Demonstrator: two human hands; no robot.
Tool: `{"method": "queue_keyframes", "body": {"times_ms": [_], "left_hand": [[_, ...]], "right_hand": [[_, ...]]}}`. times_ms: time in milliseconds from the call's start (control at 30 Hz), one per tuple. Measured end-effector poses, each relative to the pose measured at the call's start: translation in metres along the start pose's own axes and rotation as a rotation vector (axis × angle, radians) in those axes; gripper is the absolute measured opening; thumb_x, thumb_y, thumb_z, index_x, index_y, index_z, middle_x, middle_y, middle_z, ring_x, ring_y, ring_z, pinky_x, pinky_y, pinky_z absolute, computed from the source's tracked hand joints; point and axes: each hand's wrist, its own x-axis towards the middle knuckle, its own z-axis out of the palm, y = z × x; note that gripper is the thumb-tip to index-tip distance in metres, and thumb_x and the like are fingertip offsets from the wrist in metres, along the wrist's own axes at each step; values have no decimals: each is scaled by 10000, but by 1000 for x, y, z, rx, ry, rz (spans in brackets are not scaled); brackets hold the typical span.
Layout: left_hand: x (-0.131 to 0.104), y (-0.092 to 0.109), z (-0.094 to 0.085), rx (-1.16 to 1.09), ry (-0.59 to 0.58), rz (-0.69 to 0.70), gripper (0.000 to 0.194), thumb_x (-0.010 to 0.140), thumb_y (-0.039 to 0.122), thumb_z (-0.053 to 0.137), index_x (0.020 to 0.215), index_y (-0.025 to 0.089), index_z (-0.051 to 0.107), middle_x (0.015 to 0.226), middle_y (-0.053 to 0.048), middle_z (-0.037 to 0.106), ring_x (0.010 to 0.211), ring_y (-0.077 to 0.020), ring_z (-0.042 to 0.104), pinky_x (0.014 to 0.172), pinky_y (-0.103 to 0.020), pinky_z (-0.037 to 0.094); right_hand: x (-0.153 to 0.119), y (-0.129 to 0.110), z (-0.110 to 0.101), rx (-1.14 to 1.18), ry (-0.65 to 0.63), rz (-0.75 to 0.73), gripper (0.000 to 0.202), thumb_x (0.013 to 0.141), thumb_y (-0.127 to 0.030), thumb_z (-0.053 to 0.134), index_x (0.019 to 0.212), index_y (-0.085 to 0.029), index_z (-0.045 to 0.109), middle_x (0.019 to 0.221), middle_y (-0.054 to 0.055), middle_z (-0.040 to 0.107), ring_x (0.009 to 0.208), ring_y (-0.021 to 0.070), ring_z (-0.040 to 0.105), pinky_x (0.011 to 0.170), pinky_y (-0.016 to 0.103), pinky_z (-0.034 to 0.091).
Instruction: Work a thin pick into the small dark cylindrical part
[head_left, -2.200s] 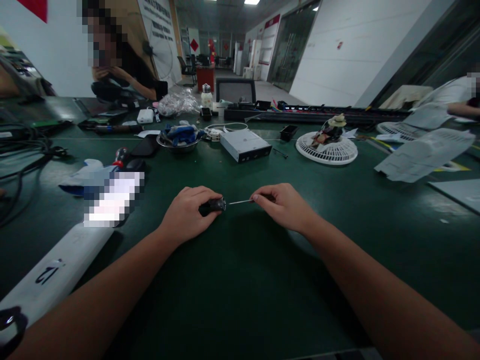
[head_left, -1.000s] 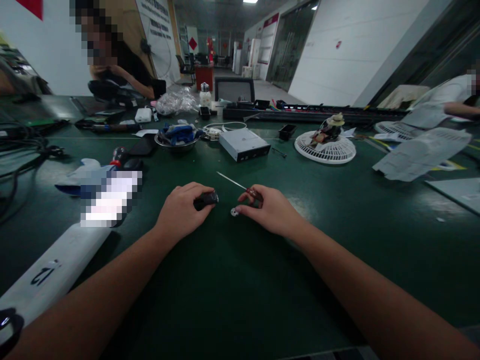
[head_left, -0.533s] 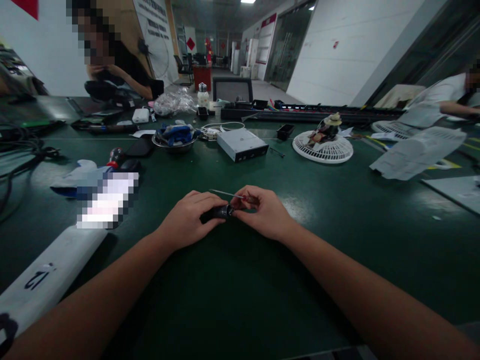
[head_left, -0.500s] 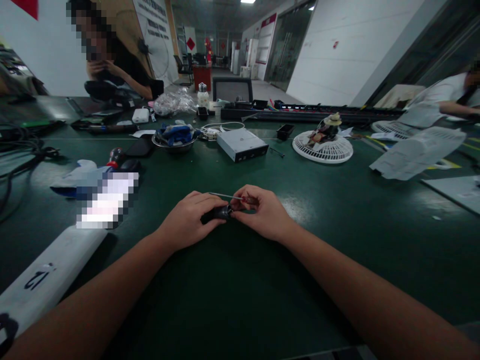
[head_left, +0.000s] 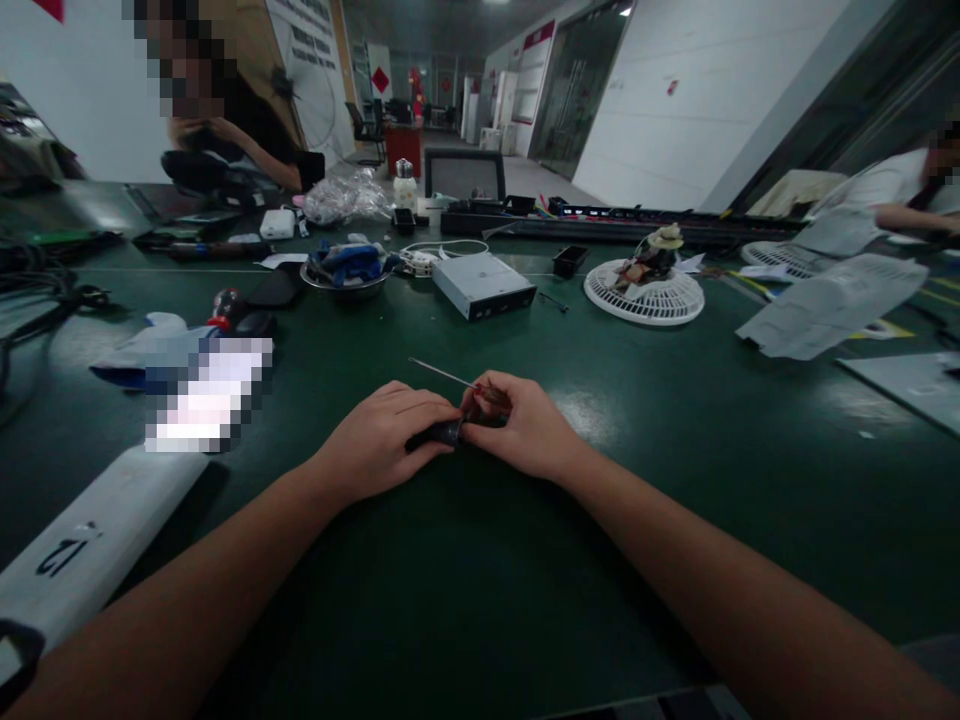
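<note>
My left hand is closed around a small black cylindrical part whose kind I cannot make out; its open-looking end faces right. In my right hand lies a thin screwdriver, its metal shaft pointing up and left above the left fingers and its reddish handle tucked in the palm. The right thumb and fingertips press at the end of the black part, touching it. Whether they pinch a smaller piece there is hidden. Both hands are just above the dark green table.
A white bar marked 12 with a blurred bright screen lies left. Beyond the hands are a metal bowl with blue cloth, a disc drive, a small black box and a white fan grille. Two other people sit further off.
The screwdriver's shaft has swung so its tip points higher and further left. The hands stay together at the black part, which looks slightly lower and more covered at its end.
</note>
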Motion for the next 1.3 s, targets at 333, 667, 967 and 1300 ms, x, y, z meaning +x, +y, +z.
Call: {"method": "queue_keyframes", "body": {"times_ms": [333,667,967,1300], "left_hand": [[0,-4,-5,90,151,-238,249,811,213,683,1057,190,659,1027,-51,712,946,-235,653,840,-400,476],[0,-7,-6,53,201,-363,260,798,240,692,1051,198,654,1025,-59,704,938,-241,648,840,-415,502],[0,-5,-6,48,175,-318,247,801,213,694,1044,204,649,1014,-43,701,926,-226,640,828,-405,477],[0,-6,-6,32,129,-287,263,811,215,676,1071,207,641,1042,-55,699,958,-235,640,842,-420,476]], "right_hand": [[-2,-6,-29,-421,-20,-78,282,1003,-291,344,917,-169,584,781,31,612,692,153,553,645,298,383],[2,3,-42,-467,-22,-151,239,922,-223,491,1060,-180,680,940,55,690,756,157,596,674,297,435],[-3,-2,-45,-486,74,-237,231,876,-227,522,1007,-154,697,821,43,668,649,137,553,612,284,416],[-3,-6,-39,-384,22,-138,256,887,-254,506,995,-173,724,756,23,672,604,129,529,582,280,392]]}}
